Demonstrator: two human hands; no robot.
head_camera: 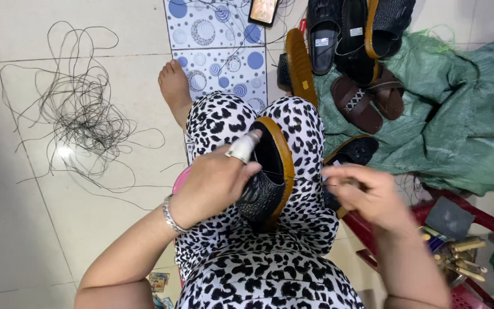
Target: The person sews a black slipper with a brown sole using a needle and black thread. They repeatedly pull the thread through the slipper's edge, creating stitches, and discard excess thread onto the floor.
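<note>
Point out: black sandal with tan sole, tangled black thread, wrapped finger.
black sandal with tan sole (270, 171), head view, on its black upper
tangled black thread (81, 111), head view, dense middle
wrapped finger (243, 146), head view, on the white wrapping

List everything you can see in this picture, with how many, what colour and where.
Black textured sandal with tan sole: one, on the lap, held on edge.
Thin dark thread: one, stretched from sandal to right hand.
Tangled black thread: one heap, on the floor at left.
Brown strap sandals: two, on the green sack.
Black sandals: several, piled at top.
Phone: one, on the blue-dotted tile.
Red plastic stool: one, lower right.
Bare foot: one.
Left hand: grips the sandal, bandaged finger.
Right hand: pinches thread.
</note>
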